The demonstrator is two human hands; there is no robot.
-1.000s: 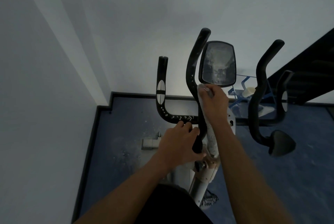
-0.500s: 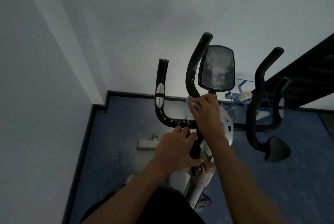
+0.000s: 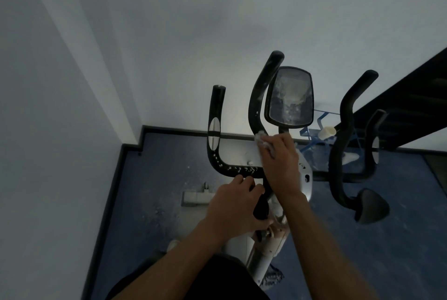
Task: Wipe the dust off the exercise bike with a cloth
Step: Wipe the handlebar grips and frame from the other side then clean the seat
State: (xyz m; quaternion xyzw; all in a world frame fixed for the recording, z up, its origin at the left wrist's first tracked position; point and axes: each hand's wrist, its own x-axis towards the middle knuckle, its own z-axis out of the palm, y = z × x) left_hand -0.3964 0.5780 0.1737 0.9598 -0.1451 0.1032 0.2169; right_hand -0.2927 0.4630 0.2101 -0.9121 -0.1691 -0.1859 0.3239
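Note:
The exercise bike point(image 3: 306, 180) stands in front of me, with black dusty handlebars and a grey post. Its dusty console screen point(image 3: 289, 99) faces me above the hands. My right hand point(image 3: 280, 164) grips a pale cloth point(image 3: 261, 137) and holds it against the tall inner left handlebar point(image 3: 260, 96), just below the console. My left hand point(image 3: 234, 205) holds the lower black part of that same bar near the post. The short outer left handlebar point(image 3: 215, 128) is speckled with dust.
White walls meet in a corner on the left. The floor point(image 3: 154, 178) is dusty blue with a dark skirting. The right handlebars point(image 3: 343, 135) and a black pad point(image 3: 372, 205) stand to the right. A blue wire rack point(image 3: 314, 130) and a dark slanted structure point(image 3: 406, 96) lie behind.
My right hand with the cloth has slid down the inner left handlebar from beside the console's lower edge to below it. My left hand has kept its hold.

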